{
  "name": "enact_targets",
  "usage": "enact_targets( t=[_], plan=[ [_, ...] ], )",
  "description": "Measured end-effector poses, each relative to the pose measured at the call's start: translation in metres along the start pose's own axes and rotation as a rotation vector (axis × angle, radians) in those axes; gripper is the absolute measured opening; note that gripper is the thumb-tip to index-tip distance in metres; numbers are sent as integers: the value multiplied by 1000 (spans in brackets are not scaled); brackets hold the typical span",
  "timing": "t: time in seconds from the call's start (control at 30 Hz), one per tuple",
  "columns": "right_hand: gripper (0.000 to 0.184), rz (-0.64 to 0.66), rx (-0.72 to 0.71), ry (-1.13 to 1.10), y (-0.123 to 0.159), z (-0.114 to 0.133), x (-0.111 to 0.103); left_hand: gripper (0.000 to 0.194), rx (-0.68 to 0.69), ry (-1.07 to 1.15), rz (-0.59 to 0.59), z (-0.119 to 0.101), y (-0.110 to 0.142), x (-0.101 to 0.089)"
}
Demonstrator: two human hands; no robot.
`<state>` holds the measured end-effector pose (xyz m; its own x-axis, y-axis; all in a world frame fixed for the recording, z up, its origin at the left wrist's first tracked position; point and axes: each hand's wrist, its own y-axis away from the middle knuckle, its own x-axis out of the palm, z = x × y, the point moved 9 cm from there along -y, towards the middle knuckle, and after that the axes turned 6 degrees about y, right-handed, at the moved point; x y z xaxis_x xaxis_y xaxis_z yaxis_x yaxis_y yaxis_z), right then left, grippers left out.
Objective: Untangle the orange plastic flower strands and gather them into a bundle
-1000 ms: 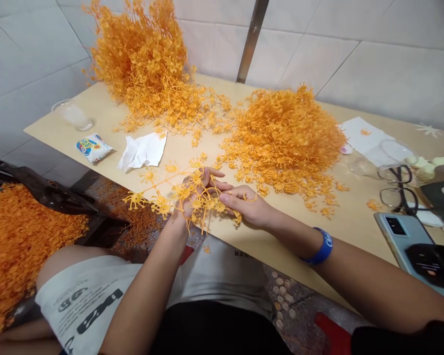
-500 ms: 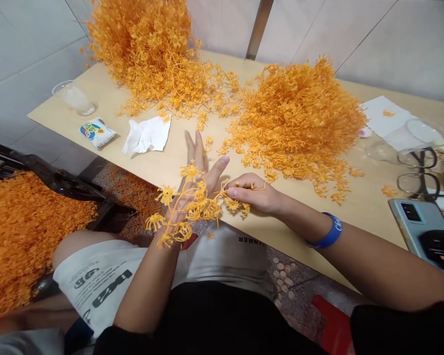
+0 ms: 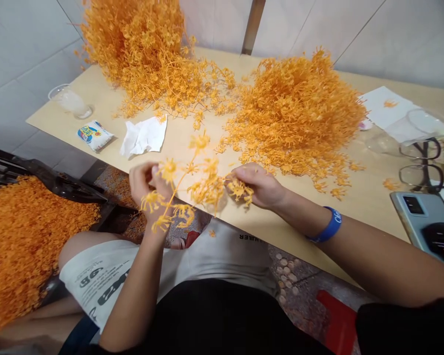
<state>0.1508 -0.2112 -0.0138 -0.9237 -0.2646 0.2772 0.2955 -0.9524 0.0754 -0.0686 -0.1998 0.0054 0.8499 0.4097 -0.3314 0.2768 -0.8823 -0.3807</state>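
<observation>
My right hand pinches the stem end of a sprig of orange plastic flowers just above the table's front edge. Its branches spread leftward, and several spidery blossoms hang in front of my left wrist. My left hand is raised behind the leftmost blossoms, its fingers curled in toward the thumb. The blossoms partly cover it, so I cannot make out whether anything is between its fingers.
Heaps of orange flowers stand on the table, with another orange pile low at left. Left are crumpled paper, a snack packet and a plastic cup. Right are glasses and a phone.
My left hand has drawn back left from beside the stem, and its outstretched fingers have curled. My right hand keeps the sprig in nearly the same place, and the blossoms sway slightly.
</observation>
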Motion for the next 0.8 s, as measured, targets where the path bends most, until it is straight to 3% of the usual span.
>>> enact_targets(
  t=[0.03, 0.07, 0.1, 0.23, 0.3, 0.33, 0.47, 0.63, 0.7, 0.73, 0.8],
  plan=[
    [52, -28, 0, -56, -1, 2, -3, 19, 51, -38, -70, 5, 10, -9],
    [51, -46, 9, -110, -3, 2, -4, 18, 75, -53, -67, 12, 23, -11],
    [50, -52, 26, -157, -4, 2, -5, 18, 75, -56, 19, 20, 37, -6],
    [50, -55, 91, -244, -6, -2, -8, 15, -31, -65, 855, 55, 124, 57],
    [51, -69, 85, -247, -6, -1, -11, 19, -99, -83, 1171, 68, 164, 76],
    [52, -65, 81, -241, -6, 0, -11, 18, -128, -93, 1272, 72, 176, 82],
    [59, -70, 26, -213, -7, 8, -17, 15, -156, -98, 1351, 67, 165, 91],
    [58, -82, -5, -264, -9, 11, -20, 17, -253, 97, 1574, 6, 119, 77],
    [56, -57, -7, -300, -9, 11, -18, 17, -263, 224, 1541, -22, 89, 68],
    [56, -37, -6, -311, -8, 11, -16, 18, -233, 253, 1459, -31, 71, 65],
    [56, 3, -2, -299, -8, 10, -12, 20, -144, 208, 1180, -35, 31, 58]
  ],
)
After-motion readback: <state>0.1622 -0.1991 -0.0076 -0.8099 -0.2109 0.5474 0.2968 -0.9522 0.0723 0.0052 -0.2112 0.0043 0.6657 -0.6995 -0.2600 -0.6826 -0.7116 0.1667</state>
